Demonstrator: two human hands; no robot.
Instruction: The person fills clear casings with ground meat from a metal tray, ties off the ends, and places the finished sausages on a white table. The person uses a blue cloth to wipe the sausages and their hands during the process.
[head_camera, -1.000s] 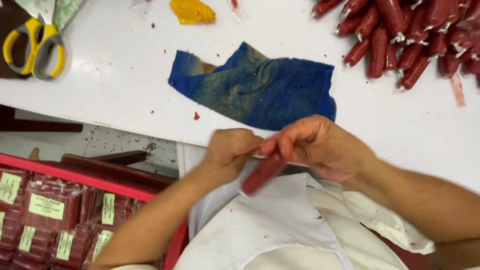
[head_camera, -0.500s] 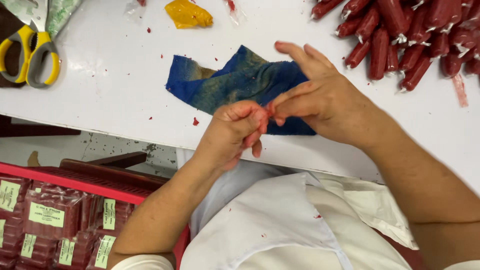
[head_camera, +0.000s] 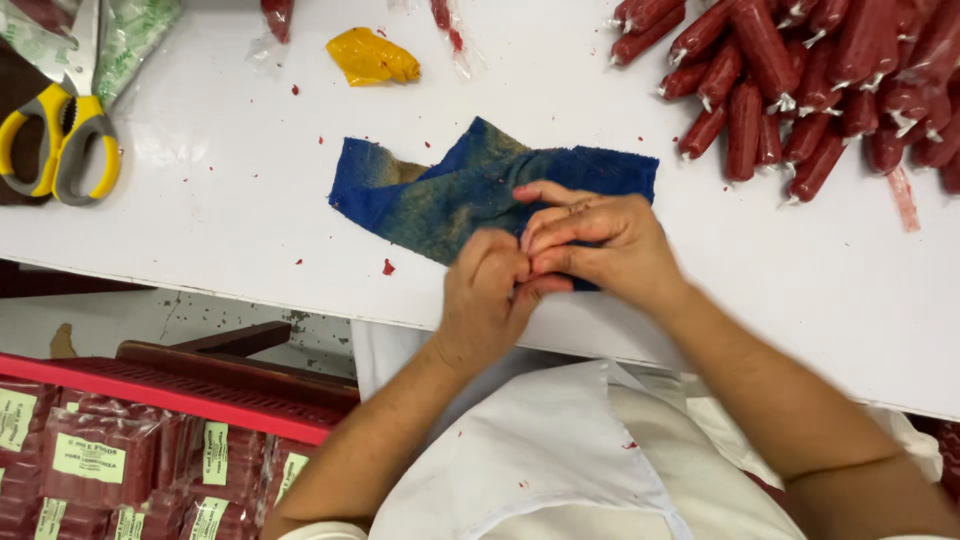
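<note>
Head view: both hands meet at the white table's (head_camera: 230, 210) near edge, the left hand (head_camera: 490, 300) and right hand (head_camera: 600, 245) pressed fingertips together over a stained blue cloth (head_camera: 440, 190); whether they pinch anything cannot be told. Red sausages (head_camera: 800, 90) crowd the far right corner; scissors (head_camera: 65, 130) lie at the left edge.

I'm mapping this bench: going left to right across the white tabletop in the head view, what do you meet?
Yellow-handled scissors → yellow scrap → blue cloth → left hand → right hand → pile of red sausages.

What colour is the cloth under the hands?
Blue, with dirty yellowish-brown stains, the cloth shows best in the head view.
</note>
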